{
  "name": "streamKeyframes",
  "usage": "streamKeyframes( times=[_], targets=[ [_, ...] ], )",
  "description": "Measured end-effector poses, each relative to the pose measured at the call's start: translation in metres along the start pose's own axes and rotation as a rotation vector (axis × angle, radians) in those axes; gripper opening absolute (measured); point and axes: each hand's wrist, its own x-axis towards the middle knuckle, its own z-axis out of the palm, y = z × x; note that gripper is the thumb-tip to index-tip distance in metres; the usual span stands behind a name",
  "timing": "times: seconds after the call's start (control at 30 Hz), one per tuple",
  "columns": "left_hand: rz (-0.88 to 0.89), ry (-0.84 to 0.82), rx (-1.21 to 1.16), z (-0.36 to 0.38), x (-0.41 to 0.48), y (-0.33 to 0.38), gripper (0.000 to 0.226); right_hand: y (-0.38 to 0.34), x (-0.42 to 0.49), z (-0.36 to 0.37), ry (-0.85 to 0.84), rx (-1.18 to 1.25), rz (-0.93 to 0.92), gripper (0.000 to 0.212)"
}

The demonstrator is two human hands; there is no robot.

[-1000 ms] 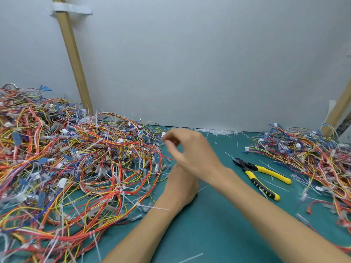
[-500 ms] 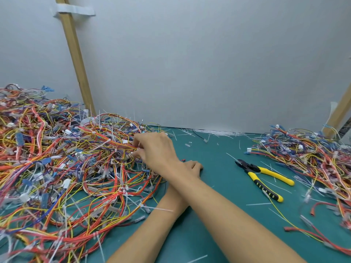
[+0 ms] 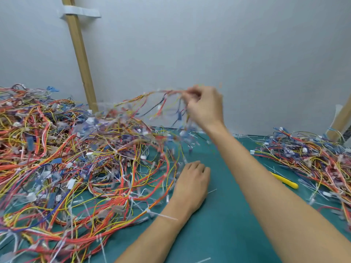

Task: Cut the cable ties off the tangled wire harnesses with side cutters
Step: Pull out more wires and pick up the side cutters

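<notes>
Finding: no text, label, brand, number or sign is legible.

The small white and blue tags on the tangled multicoloured wire harnesses (image 3: 57,149) are blurred and too small to read. The visible handle of the yellow-handled side cutters (image 3: 284,180) shows no marking that can be made out. The same applies to the strip of white tape (image 3: 81,12) on the slanted wooden batten (image 3: 80,54).

Raised right grip (image 3: 205,109) pinches; left grip (image 3: 191,185) lies palm-down.
</notes>
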Motion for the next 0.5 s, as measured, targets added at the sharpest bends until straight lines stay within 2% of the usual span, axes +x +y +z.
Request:
streamKeyframes(
  times=[0.1,0.13,0.17,0.23,0.27,0.3,0.37,0.43,0.5],
  targets=[
    [0.000,0.016,0.047,0.001,0.002,0.002,0.011,0.005,0.025,-0.032,0.296,0.223,0.075,0.014],
    [0.001,0.008,0.042,0.001,0.001,0.003,0.011,0.011,0.026,-0.039,0.309,0.211,0.077,0.013],
    [0.000,-0.003,0.034,0.001,0.001,0.003,0.011,0.017,0.023,-0.044,0.228,0.128,0.072,0.012],
    [-0.040,-0.025,0.048,-0.003,0.003,0.005,0.014,0.032,0.008,-0.046,-0.145,-0.048,0.137,0.013],
    [-0.062,-0.021,0.056,-0.003,0.002,0.005,0.014,0.040,0.003,-0.048,-0.259,-0.048,0.191,0.014],
    [-0.097,-0.034,0.027,-0.002,0.001,0.003,0.013,0.047,0.000,-0.051,-0.250,0.013,0.237,0.016],
    [-0.131,-0.065,-0.014,-0.002,0.002,0.001,0.020,0.058,0.005,-0.062,0.040,0.218,0.348,0.016],
    [-0.190,-0.022,-0.064,0.001,0.004,-0.002,0.030,0.062,0.013,-0.071,0.378,0.462,0.477,0.015],
    [-0.307,0.078,-0.178,0.000,0.005,-0.003,0.033,0.075,0.012,-0.075,0.543,0.590,0.564,0.017]
  ],
)
